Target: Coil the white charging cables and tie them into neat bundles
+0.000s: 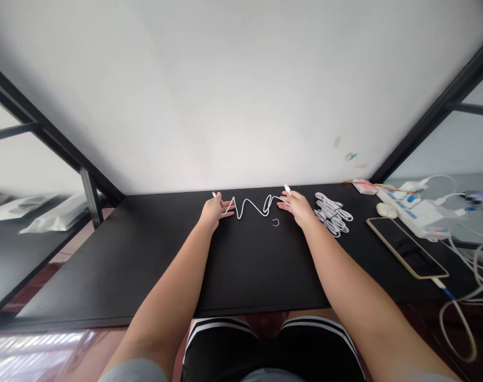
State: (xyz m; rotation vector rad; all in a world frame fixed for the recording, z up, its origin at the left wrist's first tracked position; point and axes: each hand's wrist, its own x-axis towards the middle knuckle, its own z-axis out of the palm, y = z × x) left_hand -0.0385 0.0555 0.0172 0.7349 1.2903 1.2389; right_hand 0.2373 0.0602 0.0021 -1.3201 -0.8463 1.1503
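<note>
A white USB cable (247,201) stretches in loose zigzag bends between my two hands, just over the black tabletop (249,265). My left hand (214,211) pinches one end, its small plug showing above the thumb and the other fingers extended. At the opposite end my right hand (296,206) grips the cable just below a wider white plug (287,188) that points up. A short bent white twist tie (276,222) lies on the table below the cable, nearer my right hand. Right of that hand sit several bundled white cables (332,214), touching neither hand.
A phone (406,248) with a plugged-in cord lies at the right, beside a white power strip (412,208) with chargers. A white earbud case (386,210) and a pink box (364,186) stand near it. Black metal frames flank the table; a white wall rises behind.
</note>
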